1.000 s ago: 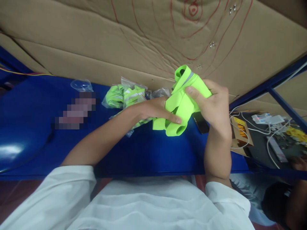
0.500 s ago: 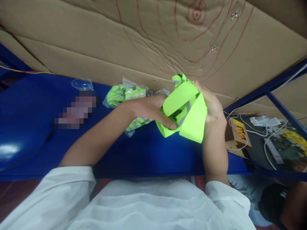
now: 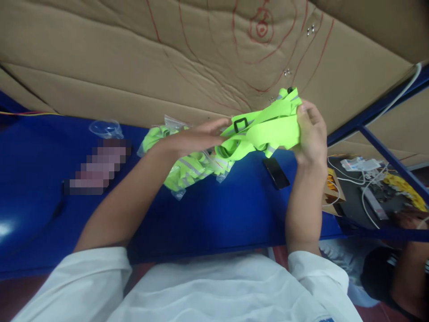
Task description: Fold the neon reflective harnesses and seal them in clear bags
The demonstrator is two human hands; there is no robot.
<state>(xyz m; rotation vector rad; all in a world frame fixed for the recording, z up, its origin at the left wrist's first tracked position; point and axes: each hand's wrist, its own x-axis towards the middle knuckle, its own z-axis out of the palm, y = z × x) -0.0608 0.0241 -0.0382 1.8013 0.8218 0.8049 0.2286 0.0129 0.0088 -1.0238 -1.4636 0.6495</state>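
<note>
A folded bundle of neon yellow-green reflective strap, with grey stripes and a black buckle, is held up between my two hands above the table. My right hand grips its right end, thumb on the near face. At the left end, my left hand has the strap between its thumb and fingers; part of those fingers is hidden. Below and behind my left hand lie clear plastic bags of similar neon strap. A black phone lies on the table under the bundle.
The blue table meets a cardboard wall with red pen lines. At left are a clear plastic cup and a blurred-out item. To the right, beyond a blue frame bar, are cables, a box and another person's arm.
The strap bundle has turned and stretched out sideways, bringing the buckle into view. My right hand has moved right and up, my left hand slightly left. The phone now shows.
</note>
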